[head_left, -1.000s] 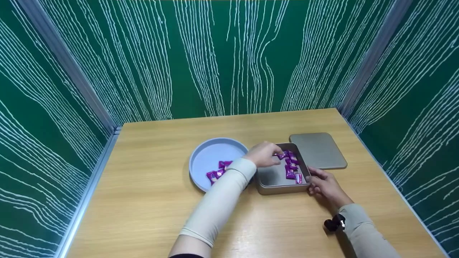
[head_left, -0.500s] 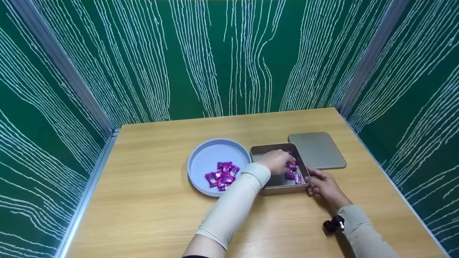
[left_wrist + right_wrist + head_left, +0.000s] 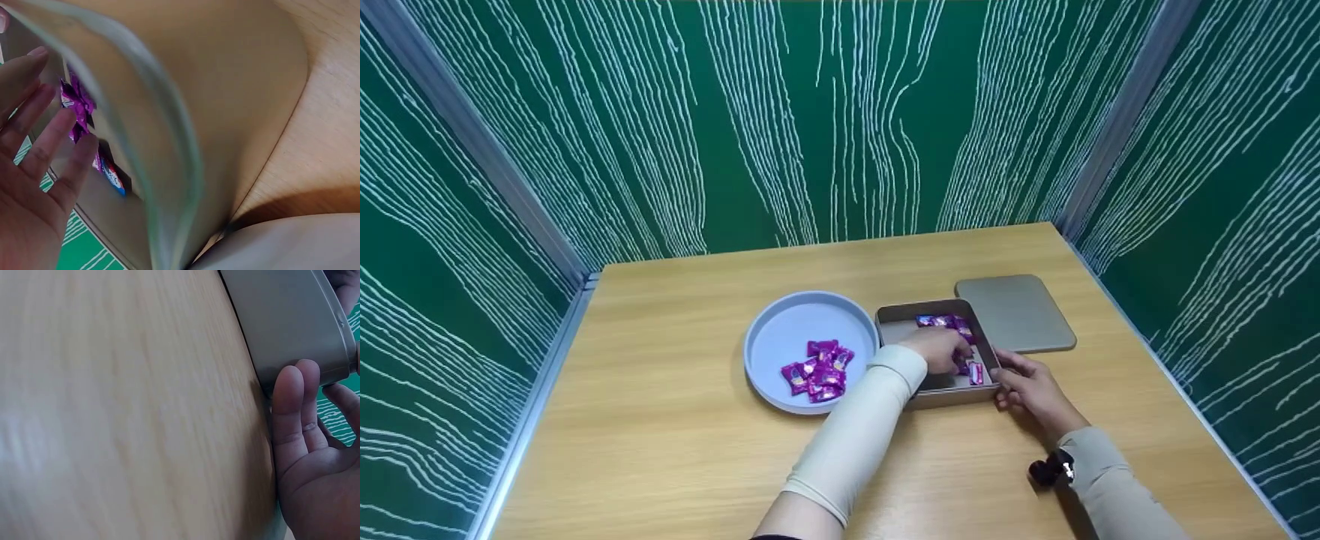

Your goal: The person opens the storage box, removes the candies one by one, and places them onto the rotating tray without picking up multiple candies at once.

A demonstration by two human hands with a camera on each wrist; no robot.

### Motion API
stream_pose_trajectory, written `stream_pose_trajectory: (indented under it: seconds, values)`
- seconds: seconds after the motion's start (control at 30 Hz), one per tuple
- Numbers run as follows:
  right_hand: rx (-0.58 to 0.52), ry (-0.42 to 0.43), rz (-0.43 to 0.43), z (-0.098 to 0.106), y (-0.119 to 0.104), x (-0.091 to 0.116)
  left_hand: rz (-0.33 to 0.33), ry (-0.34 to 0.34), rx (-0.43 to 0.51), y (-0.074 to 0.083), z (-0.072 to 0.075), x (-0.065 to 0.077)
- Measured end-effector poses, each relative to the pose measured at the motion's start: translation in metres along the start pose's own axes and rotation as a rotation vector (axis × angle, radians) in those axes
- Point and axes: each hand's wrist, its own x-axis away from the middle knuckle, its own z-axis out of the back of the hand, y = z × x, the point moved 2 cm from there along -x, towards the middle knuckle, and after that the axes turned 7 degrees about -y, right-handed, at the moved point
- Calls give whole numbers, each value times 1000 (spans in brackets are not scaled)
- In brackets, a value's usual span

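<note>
In the head view, several purple-wrapped candies [image 3: 937, 321] lie inside a shallow metal tin [image 3: 894, 313]. My left hand [image 3: 936, 349] reaches into the tin with its fingertips down at the candies and hides part of them. The left wrist view has its fingers [image 3: 50, 140] spread and fairly straight, overlapping the purple wrappers [image 3: 79, 104]. At the tin's near right corner, my right hand [image 3: 1035, 390] holds the box, thumb at the rim. Seen from the right wrist, fingertips [image 3: 289, 385] press against the outer wall of the tin [image 3: 287, 320].
Left of the tin stands a round pale-blue tray [image 3: 780, 322] with a pile of purple-wrapped candies [image 3: 821, 373]. The flat tin lid [image 3: 1016, 311] lies behind the tin to the right. Green panels with white lines [image 3: 885, 112] enclose the wooden table [image 3: 660, 420].
My left hand has moved from the back of the tin towards its near side, uncovering candies along the back wall. The right hand keeps its place at the corner.
</note>
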Motion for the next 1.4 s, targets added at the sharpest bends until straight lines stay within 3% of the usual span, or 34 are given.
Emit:
stream_pose_trajectory:
  seconds: [0.27,0.53,0.77,1.03,1.27,1.3,1.37,1.4]
  values:
    - [-3,2,-6,-1,0,0,-15,-41,-55,0,-3,3]
    - [0,6,2,2,2,0,-9,-31,-120,-2,-4,5]
    - [0,13,9,0,2,-1,-12,3,-65,-8,-6,6]
    - [-13,14,24,-2,1,-1,124,79,-60,-13,-11,5]
    - [-4,12,28,-1,0,0,208,50,-46,-20,-16,1]
    - [0,11,27,-1,0,0,202,70,-47,-25,-21,-5]
    - [0,15,22,-1,0,0,204,43,-52,-27,-23,-10]
    - [-3,17,18,-1,1,0,195,53,-57,-34,-32,-21]
